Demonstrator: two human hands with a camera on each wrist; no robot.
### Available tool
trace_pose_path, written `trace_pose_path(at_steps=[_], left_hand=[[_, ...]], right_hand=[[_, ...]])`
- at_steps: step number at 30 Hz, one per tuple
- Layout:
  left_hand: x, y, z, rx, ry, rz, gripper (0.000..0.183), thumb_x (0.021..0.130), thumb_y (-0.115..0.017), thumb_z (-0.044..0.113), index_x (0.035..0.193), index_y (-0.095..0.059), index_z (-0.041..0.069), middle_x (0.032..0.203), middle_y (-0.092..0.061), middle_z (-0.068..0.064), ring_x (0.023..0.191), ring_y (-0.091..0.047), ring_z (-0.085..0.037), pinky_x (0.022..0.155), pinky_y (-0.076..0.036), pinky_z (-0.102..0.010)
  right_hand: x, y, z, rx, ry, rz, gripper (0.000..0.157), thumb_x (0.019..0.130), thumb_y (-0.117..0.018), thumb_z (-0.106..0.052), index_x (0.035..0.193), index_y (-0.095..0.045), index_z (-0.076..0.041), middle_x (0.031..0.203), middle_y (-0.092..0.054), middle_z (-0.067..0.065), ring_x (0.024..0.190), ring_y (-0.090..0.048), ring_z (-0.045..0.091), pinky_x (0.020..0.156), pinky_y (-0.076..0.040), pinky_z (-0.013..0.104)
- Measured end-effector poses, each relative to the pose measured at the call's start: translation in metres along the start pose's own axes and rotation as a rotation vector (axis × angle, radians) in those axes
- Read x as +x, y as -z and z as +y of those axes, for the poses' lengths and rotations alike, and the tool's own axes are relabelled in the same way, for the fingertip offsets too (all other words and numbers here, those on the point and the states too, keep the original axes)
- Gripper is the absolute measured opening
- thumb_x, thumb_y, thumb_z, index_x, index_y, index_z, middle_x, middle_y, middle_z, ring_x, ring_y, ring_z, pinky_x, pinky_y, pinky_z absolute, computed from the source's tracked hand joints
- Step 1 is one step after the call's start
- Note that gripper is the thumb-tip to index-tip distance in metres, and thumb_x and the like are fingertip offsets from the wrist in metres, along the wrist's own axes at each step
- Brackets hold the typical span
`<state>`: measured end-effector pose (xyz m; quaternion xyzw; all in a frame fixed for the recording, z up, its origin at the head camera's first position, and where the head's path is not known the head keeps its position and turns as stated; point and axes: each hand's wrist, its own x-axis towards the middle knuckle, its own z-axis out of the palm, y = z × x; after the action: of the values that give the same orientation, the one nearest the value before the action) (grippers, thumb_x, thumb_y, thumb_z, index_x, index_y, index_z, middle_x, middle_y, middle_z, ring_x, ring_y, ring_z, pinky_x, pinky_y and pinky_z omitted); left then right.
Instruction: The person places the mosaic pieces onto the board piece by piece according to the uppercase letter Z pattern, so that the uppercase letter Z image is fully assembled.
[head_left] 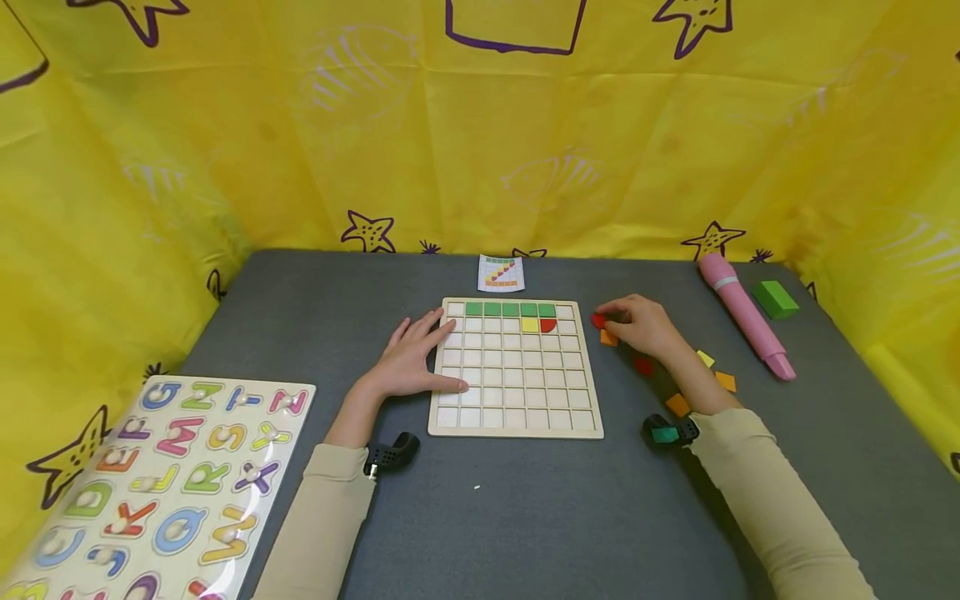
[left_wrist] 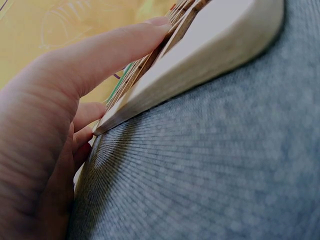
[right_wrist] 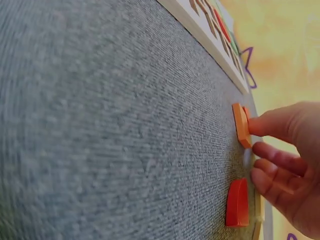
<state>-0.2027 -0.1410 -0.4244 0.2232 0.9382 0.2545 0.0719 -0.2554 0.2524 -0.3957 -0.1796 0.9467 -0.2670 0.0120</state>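
Note:
A wooden grid board [head_left: 516,423] lies on the table, its top row holding several green squares [head_left: 510,309]. Below them sit a yellow square [head_left: 529,324] and a red quarter-round piece [head_left: 548,325]. My left hand [head_left: 408,360] rests spread on the board's left edge, thumb over the grid. Right of the board, my right hand [head_left: 643,325] pinches a small red piece [head_left: 598,320] between thumb and fingertips; its shape is partly hidden. Beside those fingertips lies an orange square [head_left: 608,337]. Another red piece [right_wrist: 237,202] lies under the hand in the right wrist view.
Behind the board is a small pattern card [head_left: 501,273]. More orange pieces [head_left: 678,406] and a yellow piece [head_left: 705,358] lie near the right forearm. A pink microphone-shaped object [head_left: 744,312] and green block [head_left: 776,300] stand farther right. An alphabet puzzle board [head_left: 296,402] lies left.

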Motion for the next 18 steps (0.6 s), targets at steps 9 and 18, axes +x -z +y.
trace_pose_path(at_steps=[9, 18], left_hand=[[-0.001, 0.002, 0.002, -0.007, -0.001, -0.003, 0.106, 0.074, -0.074, 0.061, 0.156, -0.026, 0.013, 0.163, -0.010, -0.011, 0.148, -0.009, -0.027, 0.116, 0.004, -0.050], [0.000, 0.001, 0.001, -0.006, -0.001, 0.003, 0.107, 0.074, -0.074, 0.062, 0.156, -0.026, 0.012, 0.163, -0.011, -0.011, 0.148, -0.009, -0.026, 0.116, 0.004, -0.049]], right_hand=[[0.004, -0.004, 0.005, 0.011, 0.013, 0.004, 0.033, 0.089, -0.071, -0.018, 0.116, -0.068, 0.002, 0.105, -0.060, 0.021, 0.089, -0.051, 0.032, 0.080, -0.041, 0.043], [0.003, -0.010, -0.001, 0.017, -0.005, 0.119, 0.030, 0.088, -0.075, -0.025, 0.104, -0.071, -0.001, 0.090, -0.066, 0.013, 0.078, -0.055, 0.026, 0.069, -0.043, 0.037]])
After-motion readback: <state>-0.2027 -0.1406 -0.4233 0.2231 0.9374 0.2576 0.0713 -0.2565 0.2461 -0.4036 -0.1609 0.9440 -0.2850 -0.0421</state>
